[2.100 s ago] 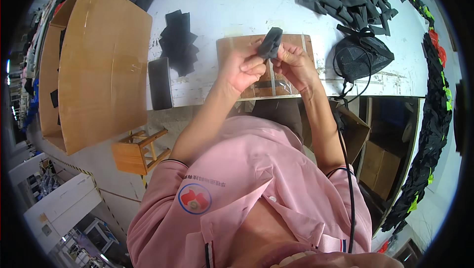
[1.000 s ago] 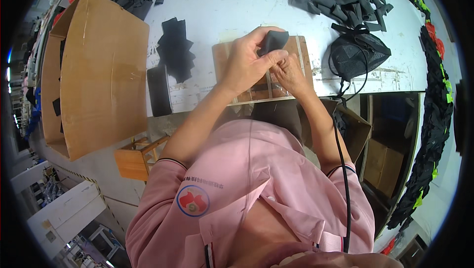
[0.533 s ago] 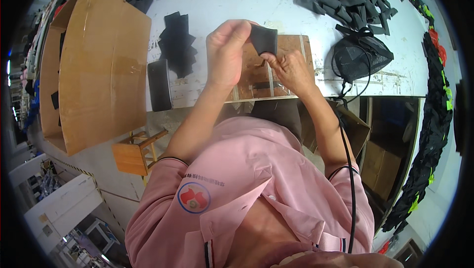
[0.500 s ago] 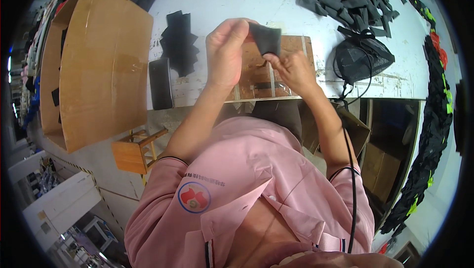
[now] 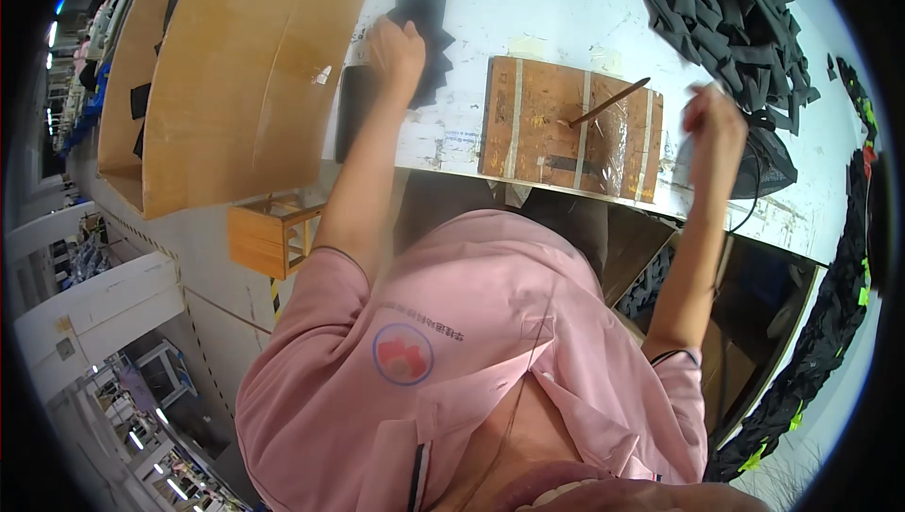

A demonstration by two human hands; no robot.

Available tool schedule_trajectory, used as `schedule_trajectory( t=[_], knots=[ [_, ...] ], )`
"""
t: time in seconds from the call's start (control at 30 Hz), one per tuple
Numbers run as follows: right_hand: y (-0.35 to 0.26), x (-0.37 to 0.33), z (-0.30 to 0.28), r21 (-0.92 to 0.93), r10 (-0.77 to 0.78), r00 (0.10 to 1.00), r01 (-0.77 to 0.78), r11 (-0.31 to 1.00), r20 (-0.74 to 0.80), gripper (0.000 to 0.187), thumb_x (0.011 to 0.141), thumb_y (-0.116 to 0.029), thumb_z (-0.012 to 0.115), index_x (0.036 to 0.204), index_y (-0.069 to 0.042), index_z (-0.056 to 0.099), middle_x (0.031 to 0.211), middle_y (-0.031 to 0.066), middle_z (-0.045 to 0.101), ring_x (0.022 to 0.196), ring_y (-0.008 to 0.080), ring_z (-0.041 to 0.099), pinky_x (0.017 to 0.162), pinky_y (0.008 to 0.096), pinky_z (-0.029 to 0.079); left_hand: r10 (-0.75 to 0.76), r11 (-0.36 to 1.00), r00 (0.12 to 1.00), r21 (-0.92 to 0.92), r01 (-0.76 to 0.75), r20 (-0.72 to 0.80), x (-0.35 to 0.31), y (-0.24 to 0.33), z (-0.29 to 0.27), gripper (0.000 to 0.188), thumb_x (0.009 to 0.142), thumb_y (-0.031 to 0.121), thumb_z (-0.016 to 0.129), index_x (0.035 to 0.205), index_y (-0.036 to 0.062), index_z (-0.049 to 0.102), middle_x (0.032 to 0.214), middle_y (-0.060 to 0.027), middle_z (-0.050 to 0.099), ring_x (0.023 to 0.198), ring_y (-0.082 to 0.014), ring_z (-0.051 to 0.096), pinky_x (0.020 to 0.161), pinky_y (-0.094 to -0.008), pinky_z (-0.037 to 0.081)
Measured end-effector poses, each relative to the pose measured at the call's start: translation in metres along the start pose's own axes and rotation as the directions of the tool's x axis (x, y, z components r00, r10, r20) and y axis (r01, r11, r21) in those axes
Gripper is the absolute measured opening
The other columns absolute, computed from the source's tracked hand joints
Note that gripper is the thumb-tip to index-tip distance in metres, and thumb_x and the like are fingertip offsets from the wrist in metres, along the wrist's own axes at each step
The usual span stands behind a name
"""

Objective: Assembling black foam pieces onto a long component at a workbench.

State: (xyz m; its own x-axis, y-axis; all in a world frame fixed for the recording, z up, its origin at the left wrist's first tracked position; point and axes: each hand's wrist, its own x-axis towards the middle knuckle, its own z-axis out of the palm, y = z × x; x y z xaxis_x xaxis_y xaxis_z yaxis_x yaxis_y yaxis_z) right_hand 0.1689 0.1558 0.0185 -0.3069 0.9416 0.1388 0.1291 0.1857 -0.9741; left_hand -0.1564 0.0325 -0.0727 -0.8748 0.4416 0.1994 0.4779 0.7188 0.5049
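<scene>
On the far left part of the table my left hand (image 5: 398,61) rests at the edge of a fanned stack of flat dark fabric pieces (image 5: 432,26). Its thumb stands apart from the fingers, and nothing shows between them. My right hand (image 5: 716,130) is out to the right, beside the heap of dark folded fabric pieces (image 5: 745,26). Motion smears its curled fingers, so whether they hold anything is unclear. Between my hands lies a brown taped board (image 5: 537,116), with a slim dark pointed stick (image 5: 613,102) rising at a slant from it.
A large open cardboard box (image 5: 250,59) stands at the left, with a dark flat case (image 5: 356,102) beside it. A black mesh bag (image 5: 775,165) with a cord sits behind my right hand. Below the table's left side is a wooden stool (image 5: 259,237).
My hands have parted from over the board, left hand to the fabric stack, right hand toward the heap. The dark piece they held is no longer between them. The view has shifted.
</scene>
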Motion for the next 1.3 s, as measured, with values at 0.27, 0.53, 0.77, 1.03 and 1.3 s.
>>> schedule_trajectory(
  t=[0.27,0.53,0.77,1.03,1.3],
  knots=[
    [0.032,-0.095,0.041,-0.036,0.387,0.876,-0.394,0.918,0.287,0.026,0.084,-0.023,0.049,0.07,-0.002,0.056,0.052,-0.0023,0.044,0.047,0.005,0.037,0.044,0.0197,0.03,0.131,0.988,0.991,0.091,-0.129,-0.027,0.051,-0.03,0.016,0.015,0.067,0.017,0.061,0.075,0.0042,0.059,0.072,-0.0151,0.058,0.07,-0.0321,0.056,0.065,-0.0383,0.044],
    [-0.004,-0.088,0.075,0.096,0.386,0.7,-0.543,0.834,0.601,0.034,0.084,-0.032,0.047,0.077,0.0,0.056,0.06,0.0023,0.054,0.053,0.008,0.049,0.047,0.0211,0.039,0.362,0.634,0.931,-0.743,-0.212,0.044,-0.017,0.044,-0.056,0.013,0.073,-0.002,0.055,0.085,-0.0002,0.053,0.065,-0.0045,0.055,0.059,-0.0092,0.053,0.052,-0.0219,0.041],
    [-0.013,-0.092,0.102,0.577,0.243,0.585,-0.809,0.112,0.774,0.029,0.08,-0.033,0.053,0.084,-0.004,0.056,0.076,0.002,0.058,0.064,0.0094,0.055,0.05,0.0218,0.045,0.848,0.296,0.528,-0.782,-0.548,-0.049,-0.109,0.058,-0.095,0.019,0.064,-0.013,0.054,0.077,0.0002,0.05,0.08,-0.0103,0.058,0.073,-0.0207,0.055,0.065,-0.0286,0.045],
    [-0.006,-0.086,0.11,0.545,0.506,0.68,-0.731,0.411,0.531,0.011,0.076,-0.019,0.06,0.074,-0.008,0.058,0.065,-0.0004,0.058,0.042,0.0046,0.047,0.036,0.0154,0.037,0.552,0.454,0.833,-0.845,-0.282,0.018,-0.132,0.047,-0.095,0.021,0.072,-0.007,0.051,0.092,-0.0009,0.049,0.092,-0.0099,0.054,0.084,-0.0164,0.052,0.073,-0.0254,0.041],
    [-0.01,-0.084,0.111,0.67,0.399,0.8,-0.596,0.443,0.448,0.014,0.08,-0.018,0.055,0.077,-0.005,0.056,0.068,0.0023,0.057,0.052,0.0073,0.049,0.043,0.0192,0.037,0.368,0.247,0.769,-0.852,0.461,0.523,-0.147,0.06,-0.104,0.026,0.077,0.011,0.053,0.099,-0.0016,0.047,0.086,-0.0084,0.057,0.071,-0.0111,0.052,0.061,-0.0209,0.039]
  ],
)
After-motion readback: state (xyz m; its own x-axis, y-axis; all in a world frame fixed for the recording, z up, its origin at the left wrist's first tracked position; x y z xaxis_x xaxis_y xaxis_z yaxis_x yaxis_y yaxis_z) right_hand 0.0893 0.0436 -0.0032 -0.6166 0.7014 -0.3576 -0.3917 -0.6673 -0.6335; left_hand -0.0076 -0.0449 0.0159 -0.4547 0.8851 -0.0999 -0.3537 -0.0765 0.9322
